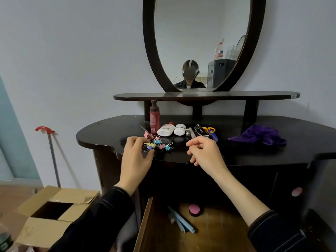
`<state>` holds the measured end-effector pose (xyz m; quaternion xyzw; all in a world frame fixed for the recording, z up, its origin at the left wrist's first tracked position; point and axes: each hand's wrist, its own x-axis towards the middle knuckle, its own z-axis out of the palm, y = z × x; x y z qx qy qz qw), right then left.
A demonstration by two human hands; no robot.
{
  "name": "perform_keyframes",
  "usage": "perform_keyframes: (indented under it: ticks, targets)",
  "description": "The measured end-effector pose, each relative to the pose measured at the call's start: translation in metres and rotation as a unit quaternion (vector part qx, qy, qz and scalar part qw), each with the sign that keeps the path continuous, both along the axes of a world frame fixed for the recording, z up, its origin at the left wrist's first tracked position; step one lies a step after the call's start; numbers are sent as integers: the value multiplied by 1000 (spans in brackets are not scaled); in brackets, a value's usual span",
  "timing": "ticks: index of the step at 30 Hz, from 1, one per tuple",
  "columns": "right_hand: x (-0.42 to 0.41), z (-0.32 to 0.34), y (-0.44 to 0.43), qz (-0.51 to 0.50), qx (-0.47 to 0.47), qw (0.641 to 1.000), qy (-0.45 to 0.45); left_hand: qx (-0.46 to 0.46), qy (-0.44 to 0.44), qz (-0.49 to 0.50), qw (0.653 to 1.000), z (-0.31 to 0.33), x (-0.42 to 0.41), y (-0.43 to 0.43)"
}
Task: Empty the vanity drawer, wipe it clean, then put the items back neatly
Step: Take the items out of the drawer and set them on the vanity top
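Left hand (135, 155), fingers curled, pinches the yellow and blue pieces at the near-left edge of the binder clips (161, 144). These form a tangled heap on the vanity top (109, 131), close to its front edge. Behind the heap we see a red bottle (154, 117) standing upright, then a white bottle (165, 130) on its side and a white jar (180, 129). Below, the drawer (143, 224) is pulled out and not yet empty: blue sticks (181, 221) and a pink compact (194, 210) lie on its floor. Right hand (203, 150) hovers just right of the clips, fingers loosely curled, and we see nothing in it. Scissors (211, 131) lie behind it, and a purple cloth (258, 136) sits crumpled farther right.

We judge the chief risk to be the interlocked wire handles. A tug on one clip could drag its neighbours over the edge and into the open drawer or onto the floor. A careless sweep of the right hand could likewise scatter the row of small items behind it. Wiping now would be premature, since two kinds of item remain inside.
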<state>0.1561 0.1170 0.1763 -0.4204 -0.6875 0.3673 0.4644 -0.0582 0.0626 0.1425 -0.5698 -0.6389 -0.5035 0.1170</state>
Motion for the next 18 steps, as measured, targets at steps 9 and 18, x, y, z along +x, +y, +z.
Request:
perform_keyframes:
  ticks: [9,18]
  targets:
    - [68,-116,-49,29,-5,992,-122,-170,88,-199,961,-100,74,-53]
    - [114,-241,-50,-21,-254,746,-616,-495,38,-215,841,-238,112,-11]
